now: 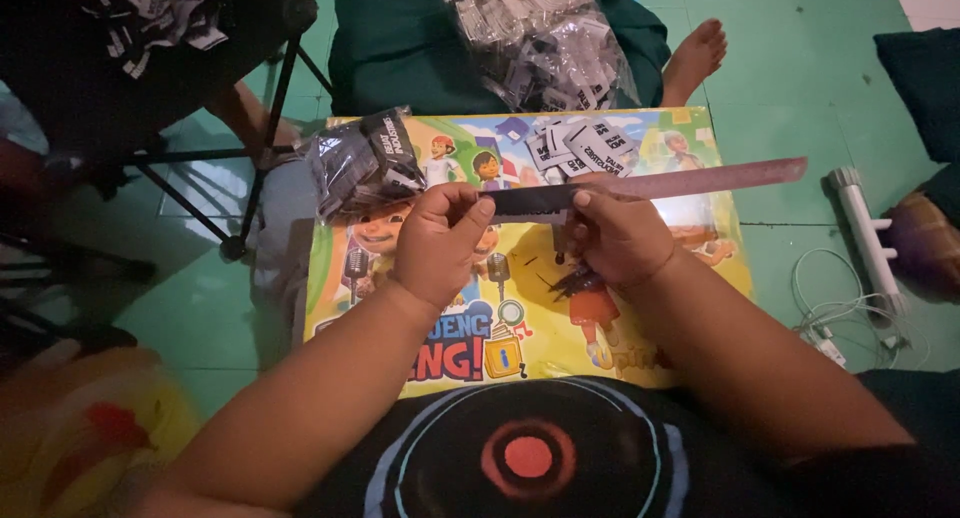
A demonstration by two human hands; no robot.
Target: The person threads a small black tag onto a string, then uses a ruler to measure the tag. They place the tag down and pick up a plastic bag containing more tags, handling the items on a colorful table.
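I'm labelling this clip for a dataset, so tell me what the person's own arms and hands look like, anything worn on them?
Both forearms are bare, with no sleeves in view. The left hand shows no glove, ring or watch. The right hand is also ungloved, with a thin band around its wrist. Both arms are full and rounded. A dark shirt with a round red and pale blue print shows below them.

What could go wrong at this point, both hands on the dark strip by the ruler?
1. Left hand and right hand pinch the thin dark strip from both ends; pulled unevenly, it may tear or slip free.
2. The long ruler sticks out past the cartoon board's edge, seemingly pinned only by the right hand, so it might tip or swing.
3. Loose printed tags lie close behind the hands; a sweep may scatter them.
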